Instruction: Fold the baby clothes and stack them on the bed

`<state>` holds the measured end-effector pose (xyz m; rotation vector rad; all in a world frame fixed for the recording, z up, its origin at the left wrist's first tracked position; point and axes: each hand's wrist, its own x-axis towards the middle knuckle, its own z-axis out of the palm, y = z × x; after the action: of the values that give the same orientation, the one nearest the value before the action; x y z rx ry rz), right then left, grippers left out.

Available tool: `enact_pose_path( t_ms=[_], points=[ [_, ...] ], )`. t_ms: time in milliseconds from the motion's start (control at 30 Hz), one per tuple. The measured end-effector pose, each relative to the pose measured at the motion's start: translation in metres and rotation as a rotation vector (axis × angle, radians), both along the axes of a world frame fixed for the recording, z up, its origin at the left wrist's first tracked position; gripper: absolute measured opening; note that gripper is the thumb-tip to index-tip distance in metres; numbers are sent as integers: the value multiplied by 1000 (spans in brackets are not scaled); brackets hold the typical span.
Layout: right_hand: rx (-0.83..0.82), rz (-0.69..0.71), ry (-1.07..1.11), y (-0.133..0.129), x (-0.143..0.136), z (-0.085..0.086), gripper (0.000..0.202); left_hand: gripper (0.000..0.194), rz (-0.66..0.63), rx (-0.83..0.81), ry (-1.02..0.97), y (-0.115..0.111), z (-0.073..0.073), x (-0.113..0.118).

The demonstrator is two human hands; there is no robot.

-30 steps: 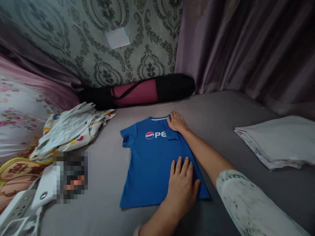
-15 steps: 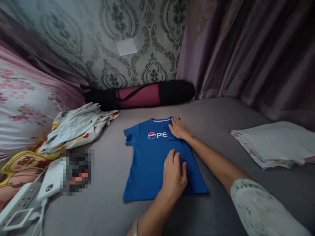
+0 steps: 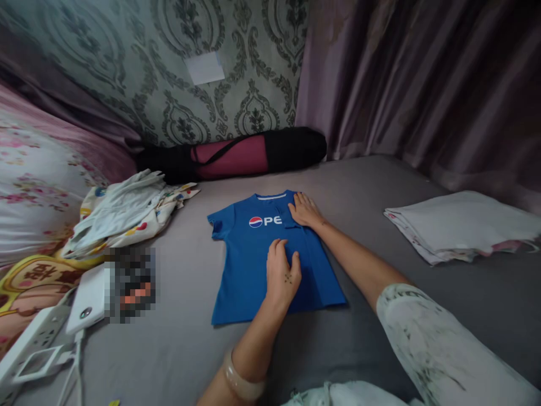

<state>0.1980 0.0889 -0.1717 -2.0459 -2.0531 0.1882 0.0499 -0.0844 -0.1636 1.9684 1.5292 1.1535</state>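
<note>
A blue T-shirt (image 3: 245, 270) lies face up with its collar away from me. A round red, white and blue logo and the letters "PE" show on the chest. Its right side is folded inward, the sleeve lying over the front and covering part of the print. My right hand (image 3: 306, 210) rests flat on the folded shoulder, fingers stretched out. Over the middle of the shirt is my left hand (image 3: 283, 272), fingers loosely bent and thumb apart, holding nothing; whether it touches the cloth I cannot tell. A pale bangle circles the left wrist.
Folded white cloth (image 3: 460, 223) lies on the grey sheet (image 3: 181, 293) at right. At left are piled clothes (image 3: 120, 206), a white power bank (image 3: 88, 296) and a power strip (image 3: 36, 338) with cables. A black and maroon long bag (image 3: 232, 155) lies along the wall.
My left hand has shifted slightly up and left over the shirt. My right hand stays on the folded shoulder. The whole view has tilted a little.
</note>
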Motion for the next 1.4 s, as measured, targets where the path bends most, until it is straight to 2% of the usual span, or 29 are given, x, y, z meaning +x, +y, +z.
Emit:
enact_pose_path(
  t_ms=[167, 333, 500, 600, 767, 1000, 1100, 1233, 1300, 1400],
  points=[
    [-43, -2, -35, -8, -2, 3, 66, 28, 1, 23, -25, 5, 0, -5],
    [-11, 29, -17, -20, -14, 1, 66, 26, 51, 35, -47, 9, 1, -8],
    [-75, 31, 55, -27, -13, 5, 64, 27, 80, 31, -49, 11, -2, -8],
    [-69, 16, 99, -45, -3, 7, 65, 28, 86, 24, -49, 12, -2, -8],
    [-31, 63, -4, -90, 6, -1, 68, 28, 69, 3, -57, 12, -3, -8],
    [-41, 75, -15, -115, 5, 3, 68, 28, 46, 21, -42, 8, -3, -4],
    [-61, 112, 7, -147, 10, 1, 69, 29, 46, 23, -44, 8, -3, -4],
    [-72, 214, -10, -205, 10, 4, 69, 29, 51, 25, -45, 9, -3, -5],
    [-58, 231, -46, -230, 6, 13, 66, 29, 48, 23, -47, 9, -2, -6],
    [46, 218, -130, -256, -4, 31, 55, 30, 42, 3, -41, 8, 0, -7]
  ],
)
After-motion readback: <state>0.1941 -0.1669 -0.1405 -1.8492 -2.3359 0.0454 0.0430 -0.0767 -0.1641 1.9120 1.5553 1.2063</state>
